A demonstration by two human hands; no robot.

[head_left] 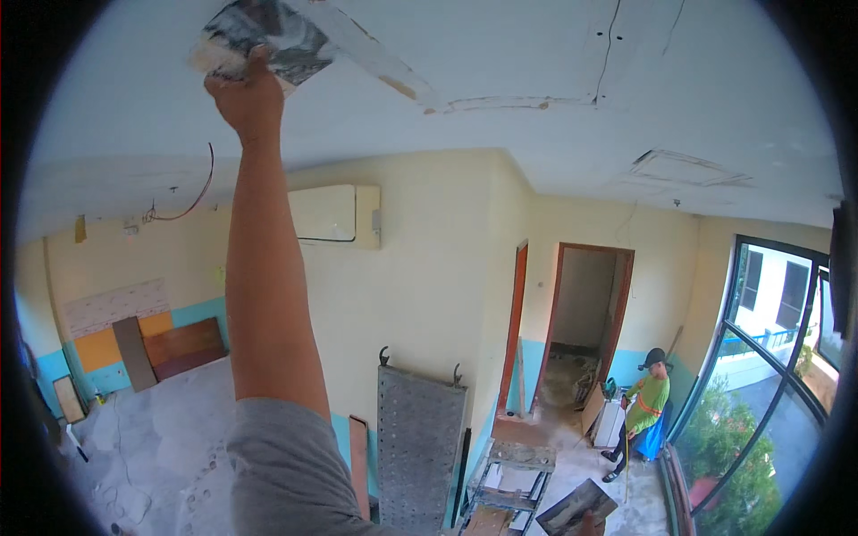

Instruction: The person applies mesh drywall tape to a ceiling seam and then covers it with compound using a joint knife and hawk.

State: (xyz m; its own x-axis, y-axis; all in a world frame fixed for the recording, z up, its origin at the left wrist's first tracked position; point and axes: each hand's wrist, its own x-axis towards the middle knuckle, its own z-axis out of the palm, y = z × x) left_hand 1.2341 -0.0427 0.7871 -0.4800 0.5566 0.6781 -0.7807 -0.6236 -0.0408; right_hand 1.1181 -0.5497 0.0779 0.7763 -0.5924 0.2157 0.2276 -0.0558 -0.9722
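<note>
My left hand (248, 96) is raised to the white ceiling at the upper left, closed around a broad, flat metal plastering blade (302, 46). The blade is smeared grey and white, and its face lies close to the ceiling; whether it touches cannot be told. Beside it runs a patched ceiling joint (398, 87) with rough, brownish edges. Low in the view, my right hand (590, 525) shows only in part, at the edge of a dark, flat, smeared plate (572, 507) that it holds. Most of its fingers are hidden.
Below stand a stepladder (514, 478) and a perforated metal scaffold plank (420, 438) with hooks, leaning against the wall. A person (651, 406) in a green top and dark cap works near the doorway. Large windows (773, 330) line the right; red wires (201, 192) hang at left.
</note>
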